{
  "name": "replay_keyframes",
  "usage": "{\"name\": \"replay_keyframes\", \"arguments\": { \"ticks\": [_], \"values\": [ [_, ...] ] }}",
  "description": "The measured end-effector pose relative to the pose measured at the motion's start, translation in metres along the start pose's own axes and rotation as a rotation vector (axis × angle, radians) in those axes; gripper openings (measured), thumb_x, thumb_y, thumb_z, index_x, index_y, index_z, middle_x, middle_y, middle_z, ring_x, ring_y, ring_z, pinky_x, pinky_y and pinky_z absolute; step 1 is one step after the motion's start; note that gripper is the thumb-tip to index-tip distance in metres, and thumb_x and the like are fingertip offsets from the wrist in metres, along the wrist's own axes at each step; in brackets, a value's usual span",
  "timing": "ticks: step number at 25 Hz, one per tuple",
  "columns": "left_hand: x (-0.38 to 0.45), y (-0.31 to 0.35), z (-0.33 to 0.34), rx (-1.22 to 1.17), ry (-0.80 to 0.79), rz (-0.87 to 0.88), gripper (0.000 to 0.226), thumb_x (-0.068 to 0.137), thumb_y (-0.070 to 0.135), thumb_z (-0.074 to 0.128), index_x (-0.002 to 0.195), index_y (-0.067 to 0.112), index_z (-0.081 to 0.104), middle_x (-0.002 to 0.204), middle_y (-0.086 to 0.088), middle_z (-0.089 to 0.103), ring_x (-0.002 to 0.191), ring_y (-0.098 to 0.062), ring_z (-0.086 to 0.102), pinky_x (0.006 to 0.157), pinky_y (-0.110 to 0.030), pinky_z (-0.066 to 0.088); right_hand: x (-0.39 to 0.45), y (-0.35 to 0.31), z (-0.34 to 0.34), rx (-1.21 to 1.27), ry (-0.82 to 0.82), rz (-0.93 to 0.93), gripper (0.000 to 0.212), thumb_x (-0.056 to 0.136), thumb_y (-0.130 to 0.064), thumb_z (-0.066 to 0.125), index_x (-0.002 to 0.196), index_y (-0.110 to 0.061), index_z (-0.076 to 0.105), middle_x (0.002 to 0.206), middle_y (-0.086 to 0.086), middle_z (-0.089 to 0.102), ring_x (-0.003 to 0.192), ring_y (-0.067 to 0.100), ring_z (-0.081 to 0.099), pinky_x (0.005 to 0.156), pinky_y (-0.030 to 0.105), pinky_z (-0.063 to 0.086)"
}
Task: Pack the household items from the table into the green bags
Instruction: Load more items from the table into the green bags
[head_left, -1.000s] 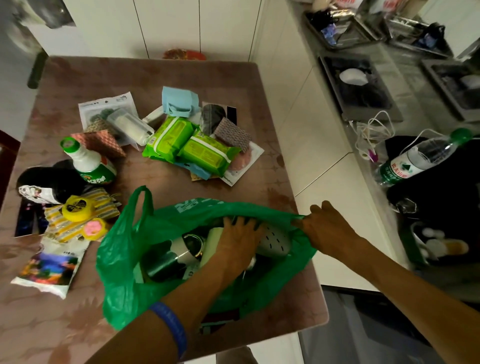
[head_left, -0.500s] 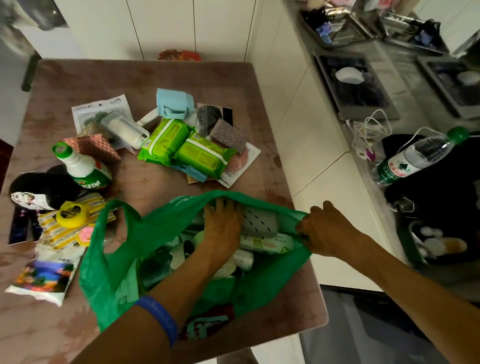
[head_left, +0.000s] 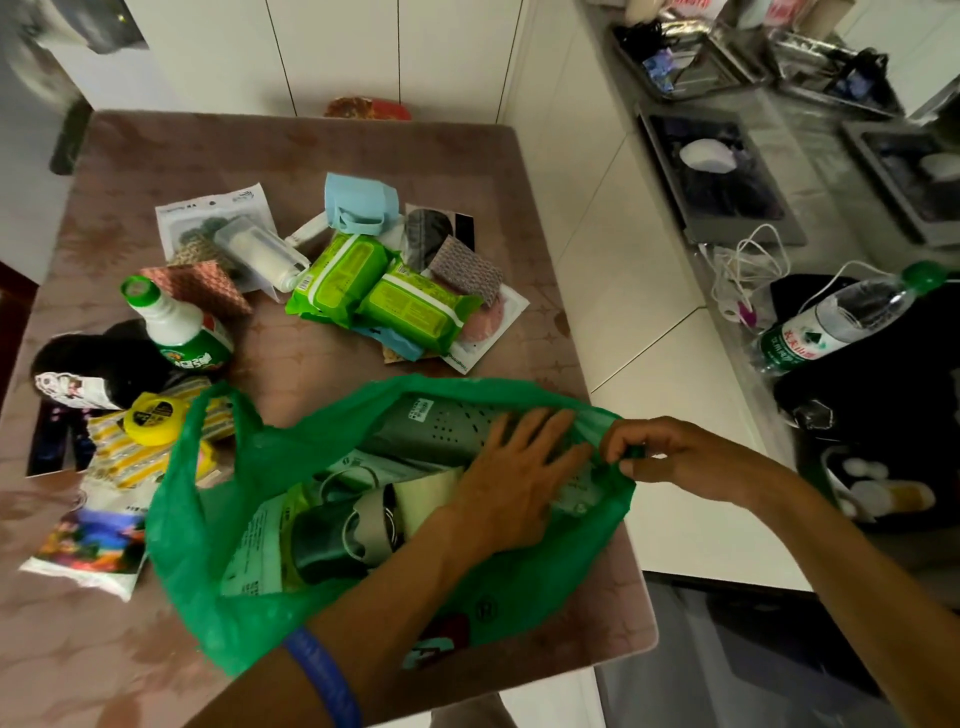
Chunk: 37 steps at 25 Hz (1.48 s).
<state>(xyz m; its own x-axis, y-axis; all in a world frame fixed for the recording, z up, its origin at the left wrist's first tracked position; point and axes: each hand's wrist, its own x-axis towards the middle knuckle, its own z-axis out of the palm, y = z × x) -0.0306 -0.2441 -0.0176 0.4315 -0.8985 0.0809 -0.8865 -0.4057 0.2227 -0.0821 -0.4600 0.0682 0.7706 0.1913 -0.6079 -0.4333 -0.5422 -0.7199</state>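
A green plastic bag (head_left: 249, 499) lies open on the near part of the brown table (head_left: 322, 150). Inside it I see a grey perforated case (head_left: 431, 431), pale packets and a dark can. My left hand (head_left: 514, 478) is inside the bag, fingers spread flat on the items at its right side. My right hand (head_left: 670, 457) pinches the bag's right rim. Two green wipe packs (head_left: 379, 291), a white bottle with a green cap (head_left: 176, 332), a yellow tape roll (head_left: 153, 415) and a blue mask (head_left: 358, 202) lie on the table beyond and left of the bag.
A steel counter at the right holds trays (head_left: 717, 176), white cables (head_left: 748, 265) and a water bottle (head_left: 841, 322) on a dark bag. White floor separates table and counter. More packets (head_left: 88, 540) lie at the table's left edge.
My left hand has slid from the bag's middle to its right side, close to my right hand. The bag's mouth has spread wider and its left handle has risen.
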Motion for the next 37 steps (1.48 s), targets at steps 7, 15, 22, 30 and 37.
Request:
{"name": "replay_keyframes", "arguments": {
  "ticks": [7, 15, 22, 30, 37],
  "values": [
    [0.004, -0.005, 0.015, 0.126, -0.115, -0.099, 0.063, 0.084, 0.049, 0.061, 0.14, 0.026, 0.043, 0.16, -0.013, 0.018, 0.144, -0.041, 0.016, 0.109, -0.068, 0.0, -0.023, 0.006, -0.006, -0.111, 0.152, 0.061, 0.028, 0.086, -0.005, 0.058, 0.065, -0.024, 0.059, 0.083, 0.014, 0.061, 0.081, 0.018, 0.055, 0.076, 0.035, 0.04],
    [-0.034, -0.019, -0.019, -0.037, -0.048, -0.389, 0.08, 0.077, 0.048, 0.067, 0.146, 0.03, 0.031, 0.152, -0.014, 0.036, 0.137, -0.038, 0.035, 0.11, -0.062, 0.022, -0.057, 0.008, 0.006, -0.398, 0.21, -0.118, 0.049, 0.081, 0.006, 0.07, 0.076, -0.043, 0.069, 0.085, -0.013, 0.063, 0.086, 0.009, 0.058, 0.077, 0.027, 0.048],
    [-0.115, -0.037, -0.009, 0.052, -0.347, -0.595, 0.11, 0.072, 0.056, 0.069, 0.152, 0.033, -0.003, 0.153, -0.009, 0.03, 0.137, -0.034, 0.028, 0.104, -0.057, 0.031, -0.023, -0.014, 0.043, -0.322, 0.139, -0.358, 0.041, 0.066, 0.031, 0.06, 0.057, -0.008, 0.068, 0.121, -0.001, 0.065, 0.115, 0.006, 0.051, 0.093, 0.023, 0.043],
    [-0.075, -0.01, -0.023, -0.272, -0.406, -0.272, 0.095, 0.077, 0.06, 0.065, 0.151, 0.037, 0.011, 0.159, -0.001, 0.025, 0.142, -0.027, 0.026, 0.117, -0.053, 0.018, -0.018, -0.025, 0.051, -0.467, 0.299, -0.372, 0.038, 0.065, 0.027, 0.063, 0.06, -0.01, 0.069, 0.109, -0.003, 0.07, 0.103, 0.024, 0.058, 0.084, 0.038, 0.049],
    [-0.162, -0.104, -0.089, 0.214, 0.214, -0.945, 0.1, 0.064, 0.049, 0.074, 0.149, 0.024, 0.028, 0.154, -0.017, 0.026, 0.14, -0.04, 0.026, 0.109, -0.057, 0.02, 0.025, -0.056, 0.074, 0.001, 0.527, -0.37, 0.053, 0.063, 0.033, 0.045, 0.059, -0.016, 0.064, 0.086, -0.004, 0.069, 0.09, 0.007, 0.063, 0.084, 0.02, 0.045]
  ]
}}
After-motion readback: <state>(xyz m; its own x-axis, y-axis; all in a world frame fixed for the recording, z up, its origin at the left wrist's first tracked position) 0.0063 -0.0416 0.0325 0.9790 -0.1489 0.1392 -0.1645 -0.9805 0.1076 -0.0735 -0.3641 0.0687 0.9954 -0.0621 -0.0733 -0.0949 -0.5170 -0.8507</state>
